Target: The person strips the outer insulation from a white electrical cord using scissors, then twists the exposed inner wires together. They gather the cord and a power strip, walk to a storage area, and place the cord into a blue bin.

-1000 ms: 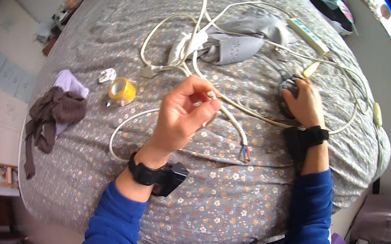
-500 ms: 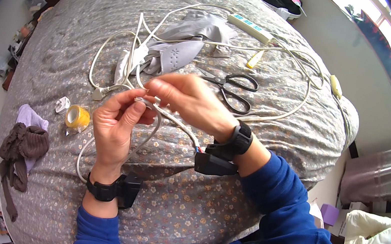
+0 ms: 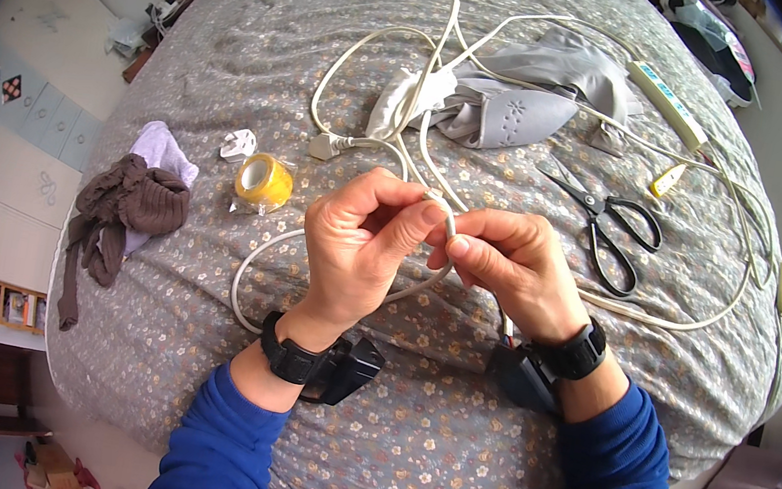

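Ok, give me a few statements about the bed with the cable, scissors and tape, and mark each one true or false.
1. Both hands, the left hand and the right hand, pinch the white cable. True.
2. The scissors are in the right hand. False: they lie on the bedspread, beyond that hand.
3. The yellow tape roll lies left of the hands. True.
4. The brown cloth covers the power strip. False: they lie at opposite sides of the bed.
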Tool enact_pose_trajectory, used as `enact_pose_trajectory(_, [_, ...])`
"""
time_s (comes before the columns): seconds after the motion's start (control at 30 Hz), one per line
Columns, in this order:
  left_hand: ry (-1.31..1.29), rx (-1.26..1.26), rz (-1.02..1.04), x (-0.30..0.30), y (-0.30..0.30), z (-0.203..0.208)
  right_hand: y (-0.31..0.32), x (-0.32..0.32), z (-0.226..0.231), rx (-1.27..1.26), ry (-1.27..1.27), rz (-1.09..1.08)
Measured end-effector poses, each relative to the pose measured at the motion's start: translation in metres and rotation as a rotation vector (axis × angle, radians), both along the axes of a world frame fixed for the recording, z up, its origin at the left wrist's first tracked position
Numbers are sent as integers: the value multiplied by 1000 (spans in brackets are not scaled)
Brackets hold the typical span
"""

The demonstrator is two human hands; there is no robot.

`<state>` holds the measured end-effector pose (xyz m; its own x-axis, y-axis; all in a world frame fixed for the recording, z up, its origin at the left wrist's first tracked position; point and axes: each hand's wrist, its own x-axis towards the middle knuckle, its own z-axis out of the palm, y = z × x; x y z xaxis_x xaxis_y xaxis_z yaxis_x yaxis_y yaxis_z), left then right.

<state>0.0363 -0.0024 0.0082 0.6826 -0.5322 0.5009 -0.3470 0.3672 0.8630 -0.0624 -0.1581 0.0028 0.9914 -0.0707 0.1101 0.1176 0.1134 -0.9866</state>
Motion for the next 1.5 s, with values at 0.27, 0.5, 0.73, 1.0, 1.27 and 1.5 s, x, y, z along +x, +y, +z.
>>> enact_pose_trajectory(0.27, [-159,73,153,-2,2,-1,10,-3,1,0,-14,-122])
enact_pose_trajectory(0.5, [-485,158,285,1,4,6,11,-5,-2,-55,-11,-157])
enact_pose_trajectory(0.73, [-892,227,504,-6,7,10,15,-7,1,51,1,-114])
enact_pose_trajectory(1.0, [-1056,158,462,-2,5,6,15,-11,8,178,55,-60])
enact_pose_trajectory(1.27, [-1045,227,276,-3,7,15,10,-14,10,192,86,-79])
enact_pose_trajectory(1.5, [-977,162,344,-2,7,10,13,-15,10,153,-47,-150])
